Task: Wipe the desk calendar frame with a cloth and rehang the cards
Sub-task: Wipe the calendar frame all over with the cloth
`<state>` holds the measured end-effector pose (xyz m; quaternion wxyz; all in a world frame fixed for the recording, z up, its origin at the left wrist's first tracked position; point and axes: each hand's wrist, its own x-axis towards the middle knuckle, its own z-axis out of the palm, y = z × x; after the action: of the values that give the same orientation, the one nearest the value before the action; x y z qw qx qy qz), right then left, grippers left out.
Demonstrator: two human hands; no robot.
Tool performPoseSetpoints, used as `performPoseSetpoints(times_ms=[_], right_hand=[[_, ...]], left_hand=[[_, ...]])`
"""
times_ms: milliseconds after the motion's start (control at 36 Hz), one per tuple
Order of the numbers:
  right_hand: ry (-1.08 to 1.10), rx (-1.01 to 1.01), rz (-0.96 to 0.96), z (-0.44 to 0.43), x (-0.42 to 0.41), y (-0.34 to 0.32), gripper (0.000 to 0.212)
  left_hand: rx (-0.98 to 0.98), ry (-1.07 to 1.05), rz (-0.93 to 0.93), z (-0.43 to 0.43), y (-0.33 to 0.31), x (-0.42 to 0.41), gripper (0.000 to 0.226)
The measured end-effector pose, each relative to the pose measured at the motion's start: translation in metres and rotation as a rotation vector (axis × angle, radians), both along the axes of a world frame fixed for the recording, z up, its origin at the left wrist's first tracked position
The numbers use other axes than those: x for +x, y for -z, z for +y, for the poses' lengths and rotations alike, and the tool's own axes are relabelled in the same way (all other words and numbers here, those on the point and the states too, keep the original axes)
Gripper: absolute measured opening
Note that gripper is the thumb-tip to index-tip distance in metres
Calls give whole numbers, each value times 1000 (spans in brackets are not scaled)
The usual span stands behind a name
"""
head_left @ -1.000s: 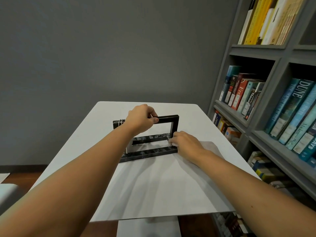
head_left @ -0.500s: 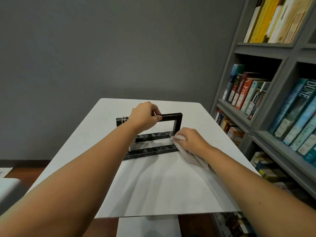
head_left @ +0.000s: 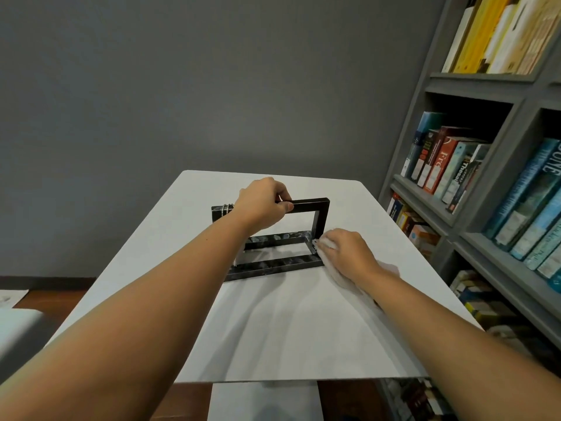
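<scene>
Soft, even indoor light reaches you; forearm shadows fan faintly across the white rectangular tabletop. Wide-angle distortion bends the grey wooden bookshelf at frame right, upper-right yellow book spines blurred.

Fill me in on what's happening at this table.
A person is cleaning a black rectangular desk calendar frame standing on a white table. The left hand has its grip closed around the frame's top bar, steadying it. The right hand presses a white cloth against the frame's lower right corner, by the base. Silver metal rings sit on the top bar's left end. No cards hang on the frame, and none are in view.
</scene>
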<state>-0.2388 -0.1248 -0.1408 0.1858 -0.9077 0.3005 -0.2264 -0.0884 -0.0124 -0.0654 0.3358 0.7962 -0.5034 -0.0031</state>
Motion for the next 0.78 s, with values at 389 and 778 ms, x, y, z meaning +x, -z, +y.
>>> performPoseSetpoints(times_ms=[389, 778], right_hand=[[-205, -235, 302, 35, 3, 0, 9], [-202, -258, 305, 37, 7, -3, 8]], left_hand=[[-1, -9, -2, -1, 1, 1, 10], [-2, 5, -13, -1, 0, 2, 12]])
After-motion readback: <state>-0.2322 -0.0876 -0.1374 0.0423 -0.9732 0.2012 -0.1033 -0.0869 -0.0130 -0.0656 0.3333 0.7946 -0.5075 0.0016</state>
